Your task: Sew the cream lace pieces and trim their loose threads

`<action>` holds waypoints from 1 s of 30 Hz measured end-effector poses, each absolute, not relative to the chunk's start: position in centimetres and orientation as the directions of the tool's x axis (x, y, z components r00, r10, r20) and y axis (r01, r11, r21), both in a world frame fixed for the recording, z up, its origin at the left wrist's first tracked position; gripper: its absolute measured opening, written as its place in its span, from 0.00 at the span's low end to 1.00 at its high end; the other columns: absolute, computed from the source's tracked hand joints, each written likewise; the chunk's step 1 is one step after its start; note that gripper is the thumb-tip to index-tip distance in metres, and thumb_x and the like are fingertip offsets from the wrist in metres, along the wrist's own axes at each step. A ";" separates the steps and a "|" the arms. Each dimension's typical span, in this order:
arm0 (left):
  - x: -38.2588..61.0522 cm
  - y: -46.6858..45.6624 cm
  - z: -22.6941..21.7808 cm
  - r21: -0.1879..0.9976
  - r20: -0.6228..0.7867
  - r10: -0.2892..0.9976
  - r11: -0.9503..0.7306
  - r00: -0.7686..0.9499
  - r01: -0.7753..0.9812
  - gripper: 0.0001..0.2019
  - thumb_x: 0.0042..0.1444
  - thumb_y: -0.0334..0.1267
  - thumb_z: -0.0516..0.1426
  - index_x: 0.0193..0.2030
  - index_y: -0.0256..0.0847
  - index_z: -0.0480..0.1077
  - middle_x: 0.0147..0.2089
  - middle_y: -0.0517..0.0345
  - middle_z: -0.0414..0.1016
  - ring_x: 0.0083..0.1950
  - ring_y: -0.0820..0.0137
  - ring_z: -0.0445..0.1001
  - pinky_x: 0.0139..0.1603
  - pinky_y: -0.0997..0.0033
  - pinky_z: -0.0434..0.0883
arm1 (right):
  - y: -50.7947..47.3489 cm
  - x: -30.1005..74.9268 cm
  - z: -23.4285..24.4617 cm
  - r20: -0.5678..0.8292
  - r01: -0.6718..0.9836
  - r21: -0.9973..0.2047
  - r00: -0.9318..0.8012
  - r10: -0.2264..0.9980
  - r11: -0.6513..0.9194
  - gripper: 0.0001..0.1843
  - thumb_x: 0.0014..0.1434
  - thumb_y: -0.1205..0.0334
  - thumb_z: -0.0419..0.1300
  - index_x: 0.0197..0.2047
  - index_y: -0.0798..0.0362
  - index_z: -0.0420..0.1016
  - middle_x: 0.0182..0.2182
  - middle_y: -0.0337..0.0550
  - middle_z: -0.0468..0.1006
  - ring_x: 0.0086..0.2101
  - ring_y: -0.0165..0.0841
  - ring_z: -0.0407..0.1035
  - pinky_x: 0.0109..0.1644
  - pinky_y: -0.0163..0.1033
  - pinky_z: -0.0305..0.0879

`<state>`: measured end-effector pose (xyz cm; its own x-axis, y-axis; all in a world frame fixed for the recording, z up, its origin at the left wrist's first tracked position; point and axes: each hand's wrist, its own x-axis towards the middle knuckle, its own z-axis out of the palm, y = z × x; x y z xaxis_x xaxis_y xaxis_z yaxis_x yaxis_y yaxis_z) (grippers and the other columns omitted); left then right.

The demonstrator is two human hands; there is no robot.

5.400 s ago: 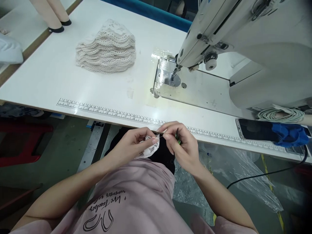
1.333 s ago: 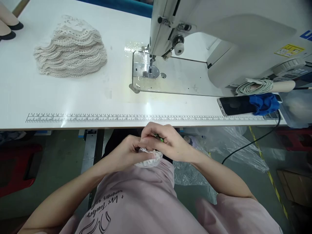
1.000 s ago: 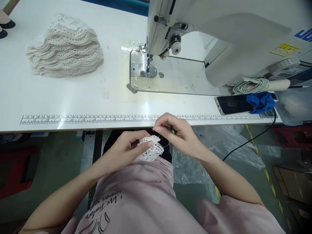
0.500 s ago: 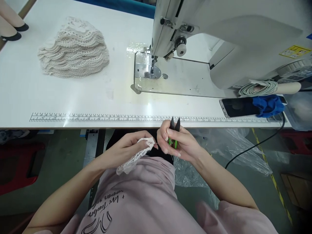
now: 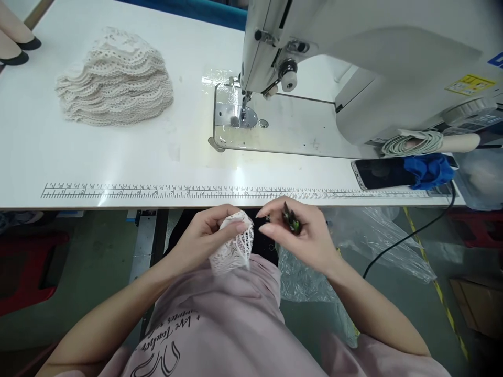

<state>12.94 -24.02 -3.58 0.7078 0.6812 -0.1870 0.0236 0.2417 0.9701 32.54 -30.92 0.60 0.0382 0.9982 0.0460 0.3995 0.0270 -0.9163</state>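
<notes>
In my left hand (image 5: 210, 230) is a small piece of white lace (image 5: 233, 246), pinched between thumb and fingers just in front of the table edge. Its lower end hangs over my lap. My right hand (image 5: 301, 230) is close by on the right, curled around thread snips (image 5: 291, 219) with dark blades and a bit of green. The thumb and index finger of that hand are apart and point at the lace without touching it. A layered pile of cream lace pieces (image 5: 118, 78) lies at the table's left.
A sewing machine (image 5: 353, 57) stands at the right of the white table (image 5: 188, 162). A printed ruler (image 5: 157, 192) runs along the front edge. A phone (image 5: 379, 174), a blue cloth scrunchie (image 5: 430, 170) and a hanging black cable (image 5: 408, 233) are on the right.
My right hand has moved right, away from the lace, and the snips have turned in my palm. The lace has swung to hang more upright, its openwork side showing.
</notes>
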 end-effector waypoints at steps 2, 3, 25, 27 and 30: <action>13.3 -24.1 -3.8 0.953 -0.214 0.702 0.303 0.680 -0.013 0.09 0.60 0.44 0.62 0.40 0.43 0.70 0.26 0.64 0.69 0.24 0.77 0.63 0.23 0.77 0.60 | -31.0 31.5 0.0 0.001 0.376 -0.926 0.064 0.998 -0.023 0.12 0.54 0.57 0.70 0.36 0.53 0.74 0.20 0.28 0.59 0.21 0.23 0.53 0.24 0.31 0.51; 13.3 -24.2 -3.8 0.945 -0.229 0.703 0.326 0.674 -0.018 0.10 0.60 0.45 0.62 0.41 0.44 0.68 0.24 0.66 0.67 0.21 0.78 0.61 0.20 0.77 0.58 | -31.0 31.2 -0.4 -0.022 0.366 -0.930 0.070 0.997 -0.046 0.13 0.53 0.57 0.71 0.36 0.53 0.74 0.20 0.28 0.58 0.21 0.22 0.52 0.24 0.31 0.51; 12.7 -24.3 -2.8 0.946 -0.264 0.776 0.323 0.573 -0.002 0.07 0.61 0.42 0.60 0.36 0.42 0.72 0.28 0.65 0.64 0.27 0.80 0.60 0.27 0.81 0.59 | -30.2 31.3 -0.8 0.006 0.298 -0.954 0.027 1.000 -0.002 0.09 0.63 0.65 0.59 0.29 0.53 0.70 0.22 0.33 0.67 0.23 0.24 0.56 0.26 0.32 0.53; 12.6 -24.3 -2.9 0.942 -0.270 0.777 0.336 0.568 -0.012 0.07 0.61 0.43 0.61 0.36 0.42 0.73 0.29 0.64 0.66 0.29 0.79 0.62 0.28 0.82 0.61 | -30.3 31.3 -0.8 0.018 0.335 -0.942 0.038 0.999 0.005 0.08 0.63 0.66 0.59 0.30 0.53 0.71 0.22 0.33 0.68 0.22 0.23 0.57 0.25 0.31 0.53; 12.6 -24.4 -3.0 0.939 -0.278 0.779 0.343 0.562 -0.010 0.07 0.61 0.43 0.60 0.36 0.43 0.73 0.32 0.63 0.68 0.32 0.79 0.65 0.32 0.81 0.64 | -30.6 31.3 -0.7 0.076 0.401 -0.915 0.069 0.995 0.042 0.04 0.61 0.67 0.61 0.33 0.53 0.73 0.21 0.31 0.65 0.21 0.22 0.56 0.23 0.31 0.52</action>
<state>12.59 -24.44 -2.97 0.5624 0.7786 -0.2785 -0.0098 0.3430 0.9393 31.27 -30.63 -0.74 0.0689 0.9947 0.0759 0.4011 0.0421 -0.9151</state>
